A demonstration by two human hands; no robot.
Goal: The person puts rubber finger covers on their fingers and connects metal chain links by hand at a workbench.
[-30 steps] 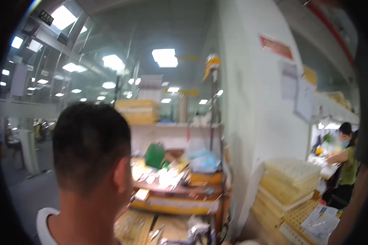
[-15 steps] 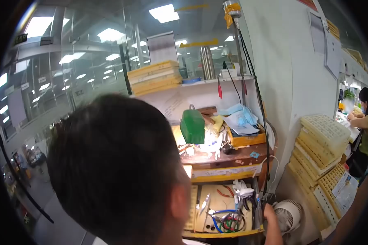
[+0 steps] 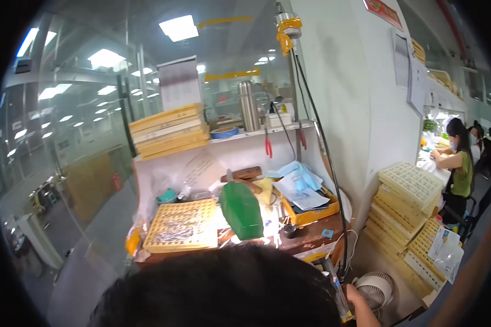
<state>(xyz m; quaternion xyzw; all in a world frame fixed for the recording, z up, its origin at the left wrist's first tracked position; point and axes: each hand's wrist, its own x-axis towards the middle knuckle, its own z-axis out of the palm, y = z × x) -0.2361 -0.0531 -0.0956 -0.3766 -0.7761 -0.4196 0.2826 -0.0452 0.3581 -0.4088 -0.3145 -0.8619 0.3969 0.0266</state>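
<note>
Dark hair on the back of a head fills the bottom middle and hides most of the drawer. Low on the right, a bare hand rests by the drawer's right side; its fingers are mostly hidden, and I cannot tell for sure whose hand it is. No left hand shows. Behind the head, a green lamp shade hangs over the brightly lit bench. Left of it lies a yellow gridded tray full of small pieces.
An orange box holds papers and blue masks. A white fan stands beside the drawer, near stacked yellow trays. A steel flask stands on the shelf. Another person sits far right. A blurred skin-toned shape crosses the right edge.
The head has dropped lower in view, uncovering the tray on the bench's left. It now hides most of the drawer and its pliers. The hand stays by the drawer's side.
</note>
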